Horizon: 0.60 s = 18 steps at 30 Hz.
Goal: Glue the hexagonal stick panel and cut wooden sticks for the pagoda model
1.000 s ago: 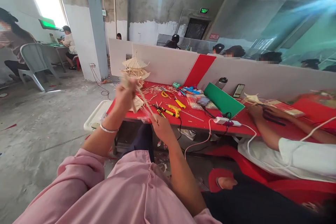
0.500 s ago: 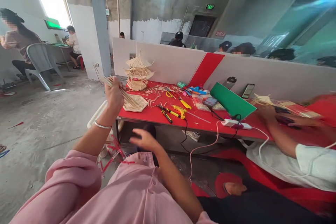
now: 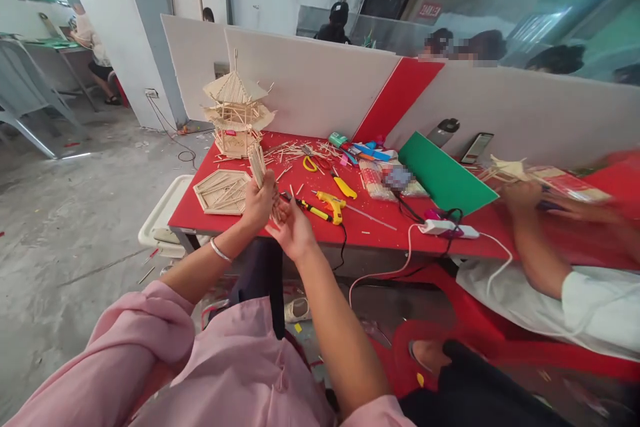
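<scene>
My left hand is closed around a bundle of thin wooden sticks, which stand nearly upright above the fist. Close against it, my right hand is cupped palm up with its fingers curled at the bundle's lower end; part of that contact is hidden. Left of the hands, a flat hexagonal wooden-stick panel with loose sticks on it lies on the red table. Behind rises a tiered pagoda model made of sticks.
Pliers, a yellow glue gun and yellow-handled cutters lie right of my hands. Farther right are a green board, a power strip and a co-worker's arm. A white partition bounds the table's back.
My left hand has moved right with the sticks, tipping them more upright. My right hand has come up from near my lap to meet it. The view has shifted closer to the table.
</scene>
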Motion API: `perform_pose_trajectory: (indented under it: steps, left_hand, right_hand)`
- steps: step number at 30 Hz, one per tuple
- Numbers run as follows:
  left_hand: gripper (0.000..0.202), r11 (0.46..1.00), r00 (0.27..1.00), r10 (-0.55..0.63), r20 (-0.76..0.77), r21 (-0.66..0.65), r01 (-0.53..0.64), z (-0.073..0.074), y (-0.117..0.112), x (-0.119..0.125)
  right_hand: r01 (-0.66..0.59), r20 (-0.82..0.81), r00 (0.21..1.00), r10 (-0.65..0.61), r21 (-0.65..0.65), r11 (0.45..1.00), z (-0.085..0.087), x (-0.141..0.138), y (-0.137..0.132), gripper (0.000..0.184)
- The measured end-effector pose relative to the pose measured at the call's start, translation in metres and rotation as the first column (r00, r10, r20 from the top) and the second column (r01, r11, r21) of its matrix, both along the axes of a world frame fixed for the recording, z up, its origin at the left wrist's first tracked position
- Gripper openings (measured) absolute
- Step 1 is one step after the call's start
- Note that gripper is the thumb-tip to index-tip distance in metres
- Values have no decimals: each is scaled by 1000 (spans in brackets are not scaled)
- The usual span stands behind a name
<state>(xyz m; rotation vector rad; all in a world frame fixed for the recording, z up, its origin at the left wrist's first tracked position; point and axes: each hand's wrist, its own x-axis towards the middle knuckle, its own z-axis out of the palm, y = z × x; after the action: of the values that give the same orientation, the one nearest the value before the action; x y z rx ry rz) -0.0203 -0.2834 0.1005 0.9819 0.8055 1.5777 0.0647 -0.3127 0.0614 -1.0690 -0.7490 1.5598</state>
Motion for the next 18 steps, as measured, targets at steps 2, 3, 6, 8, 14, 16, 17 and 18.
perform_pose_trajectory:
  steps: [2, 3, 6, 8, 14, 16, 17, 18]
  left_hand:
    - [52, 995, 995, -88, -36, -39, 87, 4, 23, -2]
    - [50, 990, 990, -129, -65, -63, 125, 5, 34, -4]
    - [45, 965, 967, -226, -118, -166, 205, 0, 64, -10]
    - [44, 934, 957, -262, -122, -282, 220, -8, 76, -13]
    - [36, 765, 807, -490, -329, -607, 217, -37, 89, -19]
    - [35, 738, 745, -554, -371, -634, 232, -44, 92, -21]
    - [34, 734, 737, -564, -372, -635, 241, -46, 94, -21]
    - [33, 729, 737, -572, -361, -636, 253, -48, 95, -20]
  right_hand:
    - [-13, 206, 979, -2, 71, 997, -1, 23, 6, 33]
    - [-7, 346, 937, -43, 141, 990, -2, 35, 11, 34]
    - [-128, 782, 605, -151, 282, 951, 1, 67, 25, 33]
    - [-265, 967, 224, -122, 181, 947, 2, 80, 34, 41]
    - [-273, 918, -390, 71, -189, 943, -7, 76, 44, 71]
    - [-242, 914, -400, 60, -168, 956, -12, 72, 44, 74]
    - [-226, 919, -388, 62, -160, 961, -14, 70, 44, 75]
    - [-210, 928, -366, 73, -159, 965, -16, 70, 44, 74]
